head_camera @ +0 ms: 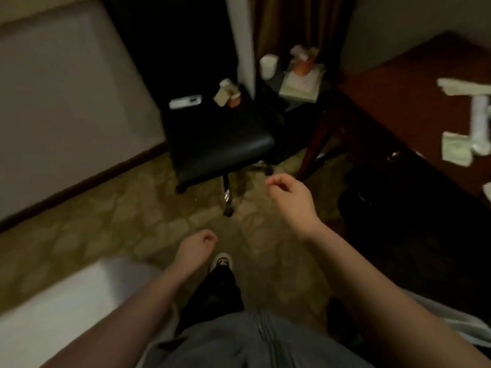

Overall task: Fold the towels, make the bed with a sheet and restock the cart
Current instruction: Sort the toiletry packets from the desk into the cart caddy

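Observation:
I stand on patterned carpet in a dim room. My left hand [195, 249] hangs low over the floor with its fingers loosely curled, holding nothing. My right hand [289, 196] is raised further ahead near the chair's front corner, fingers also loosely curled and empty. A white bed corner [66, 296] with its sheet shows at the lower left, beside my left forearm. White and pale green folded items [457, 150] lie on the dark wooden desk [398, 102] at the right.
A black wheeled chair [220, 144] stands straight ahead, with a white remote-like device [185, 102] and small packets [227, 95] on its seat. Behind it stand a white cup [268, 65] and a tissue box [301, 85]. A pale wall [66, 102] runs along the left.

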Demonstrator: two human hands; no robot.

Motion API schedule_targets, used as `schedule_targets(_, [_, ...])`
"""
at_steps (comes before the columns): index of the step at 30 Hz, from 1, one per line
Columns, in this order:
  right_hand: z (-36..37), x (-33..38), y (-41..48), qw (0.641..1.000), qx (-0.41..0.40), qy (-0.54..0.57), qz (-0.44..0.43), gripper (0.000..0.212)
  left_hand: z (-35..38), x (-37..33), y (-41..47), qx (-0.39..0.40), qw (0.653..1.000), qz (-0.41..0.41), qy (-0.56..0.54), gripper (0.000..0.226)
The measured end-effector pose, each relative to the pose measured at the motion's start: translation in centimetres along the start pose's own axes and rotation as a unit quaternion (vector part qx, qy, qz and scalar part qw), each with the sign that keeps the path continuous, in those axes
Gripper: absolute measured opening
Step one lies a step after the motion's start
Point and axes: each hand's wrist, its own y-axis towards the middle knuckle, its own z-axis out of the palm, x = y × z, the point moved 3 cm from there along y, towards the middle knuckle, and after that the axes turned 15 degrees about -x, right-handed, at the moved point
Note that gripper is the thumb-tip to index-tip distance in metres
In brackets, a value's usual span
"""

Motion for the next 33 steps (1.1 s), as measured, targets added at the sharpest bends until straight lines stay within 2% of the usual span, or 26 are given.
schedule_targets(4, [-3.2, 0.8, 9.3, 0.994, -0.103, 0.013, 0.019, 0.013, 1.2, -10.7, 10.9, 0.037, 0.991, 0.130, 0.015, 0.020])
schedule_targets(7, [-6.4, -0.9, 13.5, 0.977, -0.191, 0.027, 0.087, 0.015, 2.0, -21.2, 16.4, 0.077, 0.967, 0.242, 0.022, 0.017])
schedule_targets(9, [-9.3, -2.9, 14.3, 0.961, -0.233, 0.014, 0.150, 0.016, 2.9, -28.0, 17.2, 0.119, 0.938, 0.324, 0.034, 0.017])
schedule_targets(13, [-16.9, -7.4, 12.3, 0.887, -0.361, 0.031, 0.287, 0.016, 7.3, -39.5, 13.5, 0.234, 0.838, 0.484, 0.097, 0.013])
schedule_targets(15, [-20.4, -9.7, 11.1, 0.843, -0.424, 0.038, 0.327, 0.015, 10.3, -43.4, 10.8, 0.282, 0.792, 0.530, 0.110, 0.013])
schedule_targets(18, [-25.0, -13.6, 10.3, 0.783, -0.500, 0.045, 0.367, 0.014, 15.3, -47.8, 8.2, 0.317, 0.762, 0.554, 0.111, 0.016])
schedule_targets(20, [-28.1, -16.0, 11.0, 0.755, -0.523, 0.047, 0.392, 0.015, 18.8, -50.4, 7.5, 0.319, 0.756, 0.559, 0.116, 0.020])
schedule_targets(22, [-31.4, -17.9, 12.4, 0.739, -0.532, 0.029, 0.413, 0.023, 22.3, -53.3, 7.6, 0.293, 0.764, 0.561, 0.126, 0.033])
schedule_targets(24, [-34.9, -19.5, 14.1, 0.716, -0.538, -0.056, 0.442, 0.046, 25.5, -56.6, 8.5, 0.242, 0.802, 0.527, 0.145, 0.052])
schedule_targets(26, [-38.0, -20.8, 16.1, 0.694, -0.532, -0.163, 0.457, 0.075, 28.2, -59.5, 9.6, 0.206, 0.853, 0.452, 0.160, 0.074])
schedule_targets(28, [-39.9, -22.2, 18.2, 0.699, -0.481, -0.216, 0.483, 0.098, 30.2, -61.3, 10.3, 0.185, 0.881, 0.396, 0.179, 0.090])
schedule_targets(31, [-40.4, -23.7, 19.9, 0.699, -0.427, -0.254, 0.514, 0.109, 32.2, -63.0, 10.1, 0.162, 0.871, 0.424, 0.189, 0.096])
schedule_targets(33, [-40.4, -23.5, 20.2, 0.693, -0.462, -0.282, 0.476, 0.102, 33.0, -63.3, 10.2, 0.172, 0.859, 0.455, 0.158, 0.085])
